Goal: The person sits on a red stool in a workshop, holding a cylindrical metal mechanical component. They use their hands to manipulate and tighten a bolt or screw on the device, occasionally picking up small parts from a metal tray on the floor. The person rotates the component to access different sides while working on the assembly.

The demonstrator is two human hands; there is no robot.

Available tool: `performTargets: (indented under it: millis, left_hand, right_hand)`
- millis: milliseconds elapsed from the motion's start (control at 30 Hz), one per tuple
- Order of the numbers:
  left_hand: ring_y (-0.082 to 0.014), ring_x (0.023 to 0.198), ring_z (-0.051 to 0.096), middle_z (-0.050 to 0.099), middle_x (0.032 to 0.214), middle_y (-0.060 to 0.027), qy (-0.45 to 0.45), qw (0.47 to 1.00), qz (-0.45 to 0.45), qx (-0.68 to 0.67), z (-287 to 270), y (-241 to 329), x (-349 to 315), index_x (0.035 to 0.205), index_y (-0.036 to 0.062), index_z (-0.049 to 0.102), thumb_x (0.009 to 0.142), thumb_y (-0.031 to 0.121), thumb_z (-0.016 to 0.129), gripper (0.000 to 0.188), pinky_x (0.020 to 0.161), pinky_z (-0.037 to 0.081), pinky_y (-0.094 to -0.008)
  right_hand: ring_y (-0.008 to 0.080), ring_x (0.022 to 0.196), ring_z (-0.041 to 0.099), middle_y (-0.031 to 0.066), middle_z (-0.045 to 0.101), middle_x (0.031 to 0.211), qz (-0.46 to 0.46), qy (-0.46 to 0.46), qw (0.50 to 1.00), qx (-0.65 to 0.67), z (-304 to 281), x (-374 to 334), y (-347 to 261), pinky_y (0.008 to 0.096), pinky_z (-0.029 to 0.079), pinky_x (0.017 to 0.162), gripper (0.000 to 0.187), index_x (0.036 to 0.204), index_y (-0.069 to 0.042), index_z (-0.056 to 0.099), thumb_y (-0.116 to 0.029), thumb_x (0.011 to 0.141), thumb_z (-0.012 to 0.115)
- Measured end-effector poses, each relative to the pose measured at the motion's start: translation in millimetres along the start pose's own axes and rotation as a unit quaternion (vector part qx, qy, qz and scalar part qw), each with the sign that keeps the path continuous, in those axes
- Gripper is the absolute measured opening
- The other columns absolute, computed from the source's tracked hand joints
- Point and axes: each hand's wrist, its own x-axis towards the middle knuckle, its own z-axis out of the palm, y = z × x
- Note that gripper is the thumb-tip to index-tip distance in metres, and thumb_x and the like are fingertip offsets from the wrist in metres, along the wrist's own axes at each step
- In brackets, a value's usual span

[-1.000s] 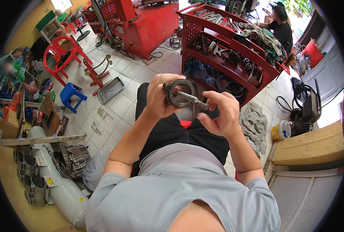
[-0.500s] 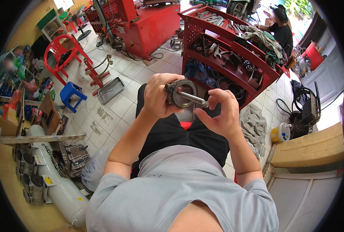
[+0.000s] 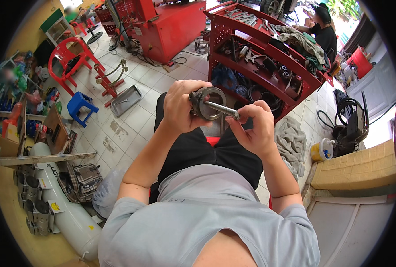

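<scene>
My left hand (image 3: 178,106) is closed around a dark, greasy ring-shaped metal part (image 3: 201,109), held up in front of my knees with its round opening toward me. From that opening a bright metal rod (image 3: 222,109) slants out to the right. The thumb and fingertips of my right hand (image 3: 258,129) pinch the rod's outer end. Where the rod's other end sits inside the ring is hard to make out.
Ahead to the right stands a red tool cart (image 3: 238,33) with wrenches and loose parts. A grey metal tray (image 3: 126,100), a blue stool (image 3: 81,109) and a red chair (image 3: 66,55) are to the left. Grey cloth (image 3: 290,144) lies at right, beside a yellow-and-white bucket (image 3: 321,150).
My right hand's fingers have closed from a spread position beside the rod onto its end. My left hand keeps its grip on the ring-shaped part, nearly still.
</scene>
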Motion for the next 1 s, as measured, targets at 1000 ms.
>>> performTargets:
  millis: [1000]
  left_hand:
    - [-0.0309,0.081,0.062,0.063,0.095,-0.0129,-0.025,0.994,-0.091,-0.05,0.3,0.4,-2.9,0.097,0.0018,0.056,0.077,0.055,0.064,0.058,0.072,0.047,-0.0375]
  right_hand:
    - [0.0147,0.056,0.053,0.0001,0.056,0.066,0.064,-0.017,0.997,-0.028,-6.0,10.7,-13.4,0.0284,0.04,0.06,0.023,0.09,-0.006,0.059,-0.007,0.072,0.074]
